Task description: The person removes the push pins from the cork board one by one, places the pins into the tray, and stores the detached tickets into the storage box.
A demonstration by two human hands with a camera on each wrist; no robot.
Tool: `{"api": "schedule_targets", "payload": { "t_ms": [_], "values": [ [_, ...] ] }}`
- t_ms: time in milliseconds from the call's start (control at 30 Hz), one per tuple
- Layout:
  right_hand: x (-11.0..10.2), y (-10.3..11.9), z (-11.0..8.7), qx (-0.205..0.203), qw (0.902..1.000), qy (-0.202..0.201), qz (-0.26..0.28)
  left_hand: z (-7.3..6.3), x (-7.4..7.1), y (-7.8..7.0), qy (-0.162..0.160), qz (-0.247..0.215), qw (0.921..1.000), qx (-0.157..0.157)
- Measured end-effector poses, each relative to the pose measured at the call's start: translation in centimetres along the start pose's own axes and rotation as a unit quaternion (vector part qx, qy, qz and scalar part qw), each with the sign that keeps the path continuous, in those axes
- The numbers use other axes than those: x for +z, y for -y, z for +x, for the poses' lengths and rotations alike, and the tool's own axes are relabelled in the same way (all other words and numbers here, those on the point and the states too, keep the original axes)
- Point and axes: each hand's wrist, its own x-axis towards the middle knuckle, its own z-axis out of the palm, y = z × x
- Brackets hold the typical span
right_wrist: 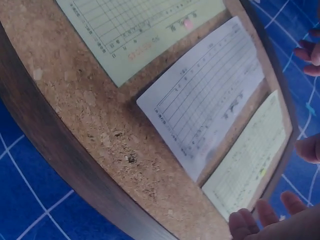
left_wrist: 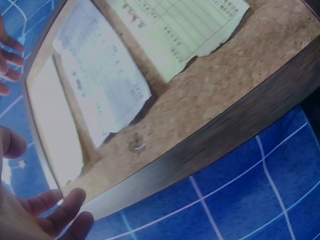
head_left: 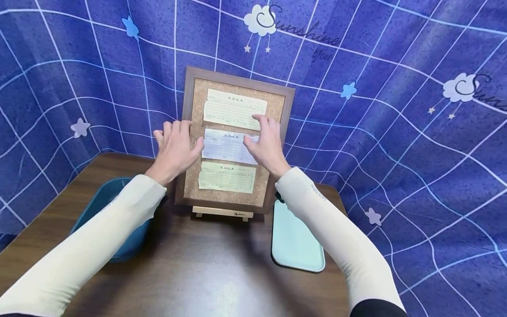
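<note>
A framed cork board (head_left: 190, 176) leans upright on a small wooden easel (head_left: 222, 213). Three printed paper slips are on it, one above another: a pale yellow slip (head_left: 229, 108), a bluish-white slip (head_left: 225, 147) and a light green slip (head_left: 227, 178). My left hand (head_left: 176, 147) hovers by the board's left edge, fingers spread and loosely bent. Over the right ends of the upper two slips is my right hand (head_left: 267, 143), thumb and fingers apart with nothing gripped. In the left wrist view, the slips' near ends look ragged. Whether either hand touches the board, I cannot tell.
On the brown wooden table (head_left: 190, 273), a dark teal bin (head_left: 132, 246) stands at the left, partly behind the left sleeve. A pale mint tray (head_left: 299, 244) lies at the right, partly under the right forearm. A blue grid-patterned curtain (head_left: 380, 145) hangs behind.
</note>
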Motion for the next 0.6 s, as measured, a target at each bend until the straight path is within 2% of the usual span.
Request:
{"api": "schedule_targets", "payload": {
  "t_ms": [167, 367, 600],
  "values": [
    [0.4, 0.1, 2.1, -0.002, 0.9999, 0.007, -0.010, 1.1, 0.5, 0.7, -0.011, -0.003, 0.9997, -0.020],
    [0.5, 0.8, 4.3, 0.018, 0.9990, 0.042, -0.001, 2.7, 0.8, 1.4, 0.001, 0.002, 0.9991, -0.043],
    [0.7, 1.3, 6.5, 0.009, 0.9962, 0.082, 0.028, 4.3, 1.6, 0.9, 0.013, 0.022, 0.9984, -0.050]
  ]
}}
